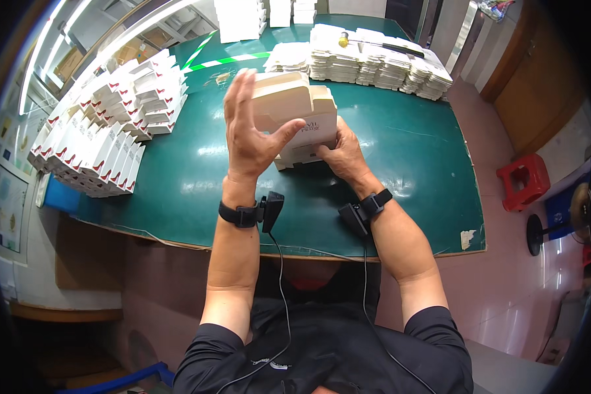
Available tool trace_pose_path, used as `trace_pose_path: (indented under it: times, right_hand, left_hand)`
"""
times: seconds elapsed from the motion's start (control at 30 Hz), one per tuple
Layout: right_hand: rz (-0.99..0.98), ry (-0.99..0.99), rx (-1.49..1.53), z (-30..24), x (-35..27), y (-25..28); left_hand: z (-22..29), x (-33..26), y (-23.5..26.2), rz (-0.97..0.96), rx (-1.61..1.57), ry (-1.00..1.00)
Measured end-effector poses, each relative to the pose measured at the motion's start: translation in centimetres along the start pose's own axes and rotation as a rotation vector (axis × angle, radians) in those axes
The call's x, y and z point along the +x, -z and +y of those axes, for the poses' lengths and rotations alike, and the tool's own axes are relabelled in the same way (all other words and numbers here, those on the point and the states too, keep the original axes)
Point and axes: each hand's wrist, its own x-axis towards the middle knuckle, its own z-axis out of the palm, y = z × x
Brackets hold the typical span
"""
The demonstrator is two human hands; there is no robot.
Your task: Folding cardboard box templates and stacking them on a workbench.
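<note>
A white cardboard box (316,136) with dark print on its front stands over the middle of the table, its cream-coloured upper flaps raised. My right hand (347,156) grips its lower right edge, thumb in front and the other fingers mostly hidden behind. At the box's left side is my left hand (251,141), open, with fingers stretched upward and the thumb spread across the front of the box. Whether the left palm touches the cardboard I cannot tell. Both wrists wear black straps with small black devices and cables.
Rows of white boxes with red marks (105,134) stand stacked at the table's left. Piles of flat white cartons (374,62) lie along the far side, a yellow-ended tool (343,39) on top. Green-and-white tape (233,61) crosses the green table (414,151). A red stool (524,182) stands right.
</note>
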Motion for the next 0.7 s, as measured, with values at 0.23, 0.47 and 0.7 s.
trace_pose_path:
  times: [0.23,0.47,0.7]
  right_hand:
    - [-0.020,0.018,-0.011,0.1,-0.1,0.0]
    - [-0.022,0.005,0.003,-0.6,-0.2,-0.2]
    - [0.085,-0.157,0.300,-1.8,-0.2,-0.3]
  left_hand:
    - [0.5,1.4,1.5,-0.219,0.368,-0.158]
    - [0.2,1.4,1.2,-0.129,-0.013,-0.081]
    - [-3.9,-3.6,-0.7,-0.217,-0.396,0.504]
